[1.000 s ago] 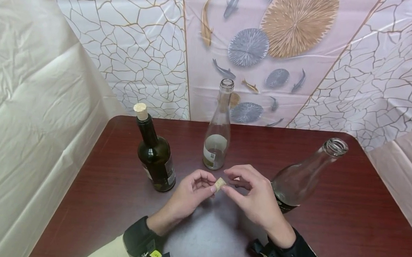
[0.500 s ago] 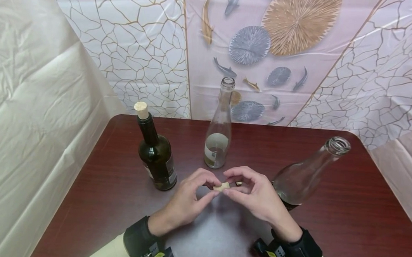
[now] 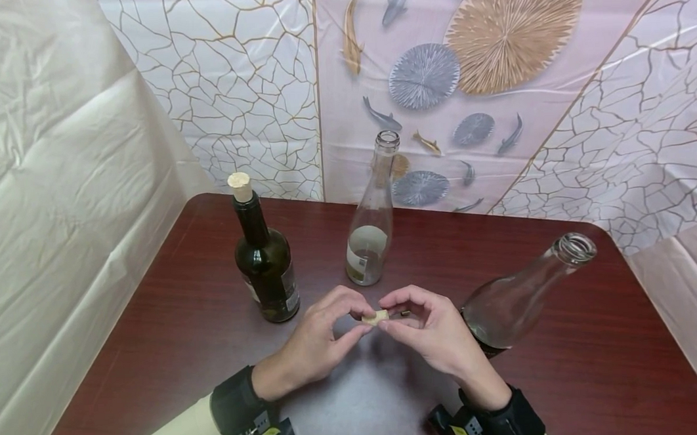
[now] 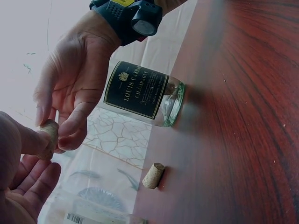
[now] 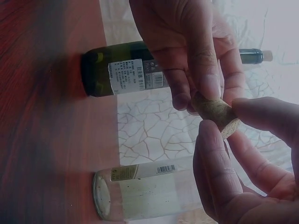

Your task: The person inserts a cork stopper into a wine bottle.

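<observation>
A small cork (image 3: 375, 317) is held between both hands above the table. My left hand (image 3: 322, 334) pinches one end between thumb and fingers. At the other end, my right hand (image 3: 437, 328) has its thumb and fingertip on the cork, as the cork (image 5: 216, 114) in the right wrist view shows. Another cork (image 4: 153, 176) stands on the table, mostly hidden behind my right fingers in the head view. To the right is a clear glass bottle (image 3: 507, 308) with a dark label, its mouth uncovered.
A dark green bottle (image 3: 262, 261) with a cork (image 3: 240, 186) in its mouth stands left of the hands. Behind them stands a clear uncorked bottle (image 3: 370, 242) with a pale label. The reddish-brown table (image 3: 170, 306) meets patterned cloth at the back.
The held cork has turned from a slant to lying nearly level between the hands. My right fingers have shifted slightly, and part of the cork on the table now shows behind them.
</observation>
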The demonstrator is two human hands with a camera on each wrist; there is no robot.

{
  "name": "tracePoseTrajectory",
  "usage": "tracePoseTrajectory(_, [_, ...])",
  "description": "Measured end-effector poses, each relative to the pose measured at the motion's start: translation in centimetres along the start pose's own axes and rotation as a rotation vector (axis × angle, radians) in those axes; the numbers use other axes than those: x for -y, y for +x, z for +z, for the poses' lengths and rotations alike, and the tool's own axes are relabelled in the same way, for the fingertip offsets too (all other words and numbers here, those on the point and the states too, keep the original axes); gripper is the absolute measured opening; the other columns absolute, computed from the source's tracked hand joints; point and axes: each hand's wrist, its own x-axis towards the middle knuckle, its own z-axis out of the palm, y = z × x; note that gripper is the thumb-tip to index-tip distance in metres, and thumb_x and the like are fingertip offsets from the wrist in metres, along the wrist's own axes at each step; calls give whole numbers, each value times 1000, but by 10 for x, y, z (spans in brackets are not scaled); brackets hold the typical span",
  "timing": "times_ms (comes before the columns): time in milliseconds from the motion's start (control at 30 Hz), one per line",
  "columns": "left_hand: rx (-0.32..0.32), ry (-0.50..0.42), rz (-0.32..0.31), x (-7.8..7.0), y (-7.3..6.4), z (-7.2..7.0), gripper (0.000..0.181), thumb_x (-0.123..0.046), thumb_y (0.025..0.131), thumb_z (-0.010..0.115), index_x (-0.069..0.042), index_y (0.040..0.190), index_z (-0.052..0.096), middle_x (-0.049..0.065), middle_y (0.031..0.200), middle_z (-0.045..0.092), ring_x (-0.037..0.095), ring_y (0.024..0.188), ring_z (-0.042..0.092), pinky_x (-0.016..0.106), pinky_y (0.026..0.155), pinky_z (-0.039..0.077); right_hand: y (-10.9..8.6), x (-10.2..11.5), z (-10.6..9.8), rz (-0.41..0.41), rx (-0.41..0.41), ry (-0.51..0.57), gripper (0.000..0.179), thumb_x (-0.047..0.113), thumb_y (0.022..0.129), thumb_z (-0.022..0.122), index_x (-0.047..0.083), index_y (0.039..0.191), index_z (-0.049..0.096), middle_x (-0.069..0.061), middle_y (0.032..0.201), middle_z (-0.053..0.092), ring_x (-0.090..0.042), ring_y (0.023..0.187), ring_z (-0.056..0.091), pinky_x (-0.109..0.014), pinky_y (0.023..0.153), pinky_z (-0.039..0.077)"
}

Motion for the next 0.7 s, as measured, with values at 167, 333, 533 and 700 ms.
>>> tracePoseTrajectory(167, [-2, 11, 11, 1, 0, 0, 22, -7, 83, 75, -12, 101, 65, 2, 104, 63, 11, 95, 59, 22, 82, 52, 0, 0, 0, 33, 0, 8, 27, 16, 83, 77, 3, 105, 68, -20, 109, 68, -28, 95, 71, -34, 79, 59])
tracePoseTrajectory(333, [7, 17, 1, 1, 0, 1, 20, -7, 84, 75, -13, 100, 65, 0, 103, 62, 9, 94, 59, 21, 82, 52, 0, 0, -1, 60, -4, -5, 25, 16, 83, 77, 4, 104, 68, -16, 106, 69, -27, 94, 72, -34, 78, 60])
tracePoseTrajectory(533, [23, 22, -32, 0, 1, 1, 21, -9, 84, 75, -13, 102, 64, -2, 103, 62, 7, 93, 58, 22, 81, 53, 0, -1, -1, 67, -23, -36, 23, 13, 83, 77, 5, 103, 68, -15, 103, 69, -20, 90, 73, -32, 76, 60])
tracePoseTrajectory(700, [-6, 31, -93, -1, 6, -2, 25, -13, 83, 76, -13, 105, 64, -2, 104, 62, 9, 92, 60, 26, 79, 55, 1, -1, -1, 59, -49, -35, 24, 9, 83, 76, 0, 103, 68, -16, 104, 69, -26, 89, 73, -31, 75, 60])
